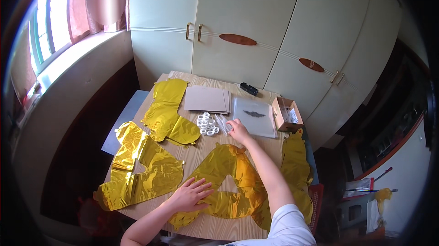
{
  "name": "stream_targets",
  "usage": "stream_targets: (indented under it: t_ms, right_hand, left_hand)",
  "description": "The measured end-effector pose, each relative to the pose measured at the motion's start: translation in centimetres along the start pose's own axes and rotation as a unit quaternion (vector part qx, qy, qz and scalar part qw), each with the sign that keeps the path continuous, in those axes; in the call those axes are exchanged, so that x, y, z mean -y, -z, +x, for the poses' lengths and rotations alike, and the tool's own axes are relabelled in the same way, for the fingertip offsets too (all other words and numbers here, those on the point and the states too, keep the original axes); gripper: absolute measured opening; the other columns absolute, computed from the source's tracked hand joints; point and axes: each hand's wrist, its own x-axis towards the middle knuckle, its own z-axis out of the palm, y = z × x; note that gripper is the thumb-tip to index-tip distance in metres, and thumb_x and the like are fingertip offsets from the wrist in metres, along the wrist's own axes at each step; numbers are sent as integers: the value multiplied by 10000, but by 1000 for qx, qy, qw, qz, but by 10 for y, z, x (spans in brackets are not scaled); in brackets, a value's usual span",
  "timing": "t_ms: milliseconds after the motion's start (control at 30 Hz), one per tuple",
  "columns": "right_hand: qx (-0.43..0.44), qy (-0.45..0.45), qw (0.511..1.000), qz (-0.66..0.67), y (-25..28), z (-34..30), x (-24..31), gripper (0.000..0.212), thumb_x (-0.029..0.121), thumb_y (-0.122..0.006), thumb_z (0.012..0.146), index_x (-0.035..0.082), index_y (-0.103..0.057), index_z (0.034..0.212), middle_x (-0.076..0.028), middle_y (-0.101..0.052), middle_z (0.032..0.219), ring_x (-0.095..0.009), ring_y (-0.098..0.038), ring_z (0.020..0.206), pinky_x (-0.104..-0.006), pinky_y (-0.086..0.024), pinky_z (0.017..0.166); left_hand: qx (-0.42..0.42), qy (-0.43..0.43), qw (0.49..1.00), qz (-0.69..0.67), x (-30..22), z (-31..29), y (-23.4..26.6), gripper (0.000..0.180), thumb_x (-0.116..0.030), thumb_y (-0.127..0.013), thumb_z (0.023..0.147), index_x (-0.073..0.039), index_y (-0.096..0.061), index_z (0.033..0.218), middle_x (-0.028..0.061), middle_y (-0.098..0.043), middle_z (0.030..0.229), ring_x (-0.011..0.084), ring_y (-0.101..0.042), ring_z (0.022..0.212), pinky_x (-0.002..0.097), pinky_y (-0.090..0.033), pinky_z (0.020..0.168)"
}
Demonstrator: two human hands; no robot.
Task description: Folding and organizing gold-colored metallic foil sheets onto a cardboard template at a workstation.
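My left hand [192, 195] lies flat with spread fingers on a deflated gold foil balloon [247, 173] shaped like a letter A. My right hand [238, 131] reaches to the middle of the table, its fingertips closing on thin clear plastic straws [222, 123]; how many are between the fingers is too small to tell. Beside the straws sits a cluster of white ring-shaped rolls [208, 124]. More flat gold foil balloons lie around: one at the front left [155, 173], one at the back left [171, 115], and one at the right edge [296, 163], partly behind my right arm.
Across the back of the wooden table [210, 152] are grey-beige cardboard sheets [207, 98], a clear plastic sleeve [254, 125] with a dark emblem, a black device [249, 88] and a wooden box [287, 114] of packets. Pale cabinets [242, 13] stand behind; a red chair [315, 205] is at right.
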Motion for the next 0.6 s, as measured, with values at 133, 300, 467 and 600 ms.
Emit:
stream_targets:
  t_ms: [133,300,467,600]
  right_hand:
    - [-82,-8,996,33,-6,-2,3,362,165,-771,753,76,-571,1040,-82,-559,1017,-193,-602,787,-333,-512,748]
    - [-7,-3,1000,-29,-7,-8,8,450,282,-825,710,85,-486,929,-115,-609,936,-292,-608,841,-376,-499,741]
    - [-74,-31,997,-23,-12,-3,-1,419,252,-813,728,78,-499,944,-117,-619,918,-311,-618,827,-398,-505,727]
    - [-132,25,991,-6,8,-15,13,308,169,-771,769,65,-541,946,-98,-617,916,-264,-618,747,-373,-512,684]
  left_hand:
    - [-4,-2,1000,-1,0,-1,0,617,-532,-506,920,-163,-462,1414,61,-411,1490,276,-338,1404,497,-240,1147]
    - [1,6,1000,2,1,-6,-2,626,-537,-512,918,-175,-449,1425,69,-406,1493,283,-339,1403,496,-226,1153]
    - [1,1,1000,2,-1,-4,-1,625,-535,-511,920,-174,-448,1426,69,-402,1496,284,-337,1404,496,-225,1154]
    - [3,-7,1000,3,-2,1,1,624,-532,-504,922,-164,-451,1423,60,-404,1496,278,-330,1409,502,-233,1149]
